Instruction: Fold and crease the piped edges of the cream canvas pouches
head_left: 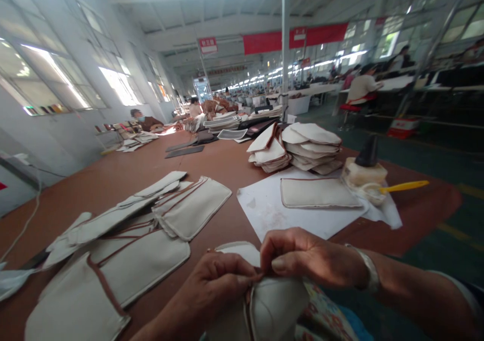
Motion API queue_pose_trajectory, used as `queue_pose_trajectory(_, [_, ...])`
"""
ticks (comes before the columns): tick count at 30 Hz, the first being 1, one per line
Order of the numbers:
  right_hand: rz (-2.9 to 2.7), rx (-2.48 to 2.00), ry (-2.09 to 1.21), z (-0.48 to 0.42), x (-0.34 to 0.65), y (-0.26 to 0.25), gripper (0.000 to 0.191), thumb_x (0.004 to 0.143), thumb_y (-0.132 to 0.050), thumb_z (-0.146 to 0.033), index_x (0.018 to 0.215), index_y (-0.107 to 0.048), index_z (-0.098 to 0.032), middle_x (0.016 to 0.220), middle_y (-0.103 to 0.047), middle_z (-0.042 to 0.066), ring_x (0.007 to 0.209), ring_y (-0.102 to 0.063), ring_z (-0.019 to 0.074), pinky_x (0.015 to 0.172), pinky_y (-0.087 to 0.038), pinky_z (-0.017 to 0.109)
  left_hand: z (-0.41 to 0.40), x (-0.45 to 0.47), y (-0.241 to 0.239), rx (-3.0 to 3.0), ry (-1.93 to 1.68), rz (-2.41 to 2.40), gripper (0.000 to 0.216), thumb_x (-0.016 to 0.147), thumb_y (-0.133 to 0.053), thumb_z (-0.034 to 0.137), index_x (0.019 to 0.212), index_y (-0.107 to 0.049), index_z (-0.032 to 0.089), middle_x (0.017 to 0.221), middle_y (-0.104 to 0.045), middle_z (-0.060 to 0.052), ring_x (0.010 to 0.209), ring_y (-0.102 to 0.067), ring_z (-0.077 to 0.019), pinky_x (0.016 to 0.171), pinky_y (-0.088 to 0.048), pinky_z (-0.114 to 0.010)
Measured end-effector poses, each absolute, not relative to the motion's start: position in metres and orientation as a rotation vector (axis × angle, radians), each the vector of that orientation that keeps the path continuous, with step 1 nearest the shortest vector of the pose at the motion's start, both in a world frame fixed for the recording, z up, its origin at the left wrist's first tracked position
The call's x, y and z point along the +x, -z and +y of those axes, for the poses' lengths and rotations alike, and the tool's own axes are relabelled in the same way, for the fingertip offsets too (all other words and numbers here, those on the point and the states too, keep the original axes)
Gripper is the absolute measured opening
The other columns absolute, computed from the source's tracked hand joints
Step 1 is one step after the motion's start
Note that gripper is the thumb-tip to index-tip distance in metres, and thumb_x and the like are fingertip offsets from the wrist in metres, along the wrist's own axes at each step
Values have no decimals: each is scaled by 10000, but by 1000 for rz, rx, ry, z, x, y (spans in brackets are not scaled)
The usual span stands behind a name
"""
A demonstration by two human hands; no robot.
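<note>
Both hands pinch the pale piece at its brown edge

The pale piece is off-white, with a smooth surface like leather. It looks soft and bends downward below the fingers. The narrow brown edge runs down its middle part, and a thin curved line is visible on its right side. It is close to the person's body, at the near side of the brown table, and a flowered cloth shows beside it. The left hand grips the edge between thumb and fingers. The right hand has its thumb and fingers closed on the same place. A white rounded part appears behind the left hand; I cannot tell if it belongs to this piece.
</note>
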State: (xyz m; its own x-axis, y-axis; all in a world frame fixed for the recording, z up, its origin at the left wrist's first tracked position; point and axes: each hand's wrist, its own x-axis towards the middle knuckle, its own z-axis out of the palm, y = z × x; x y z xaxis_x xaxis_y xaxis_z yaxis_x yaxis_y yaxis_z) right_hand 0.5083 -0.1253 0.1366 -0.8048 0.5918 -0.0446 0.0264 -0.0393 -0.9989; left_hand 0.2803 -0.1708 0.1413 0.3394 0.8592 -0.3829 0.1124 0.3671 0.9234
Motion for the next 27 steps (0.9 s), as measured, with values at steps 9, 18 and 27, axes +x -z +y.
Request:
queue_pose_trajectory(9, [-2296, -435, -397, -150, 510, -135, 104, 911, -484, -115, 916, -588, -125, 860, -549, 88, 807, -493, 187, 699, -400, 299, -181, 288, -141, 905, -771, 1152, 214, 635, -816, 319, 712, -760, 126, 594, -632, -7, 540, -486, -97, 543, -345, -197])
queue_pose_trajectory(18, [-2575, -576, -364, -156, 506, -145, 249, 979, -386, -157, 833, -586, -130, 820, -542, 58, 648, -481, 131, 580, -368, 244, -187, 286, -146, 994, -717, 1166, 353, 639, -833, 421, 788, -765, 108, 685, -652, -36, 602, -499, -112, 565, -338, -200])
queue_pose_trajectory(27, [-2583, -241, 140, -149, 497, -141, 255, 869, -401, -98, 678, -564, -144, 656, -469, 50, 597, -384, 171, 507, -287, 314, -190, 288, -160, 1303, -605, 1207, 234, 735, -706, 330, 807, -766, 116, 753, -656, -48, 693, -497, -146, 616, -359, -211])
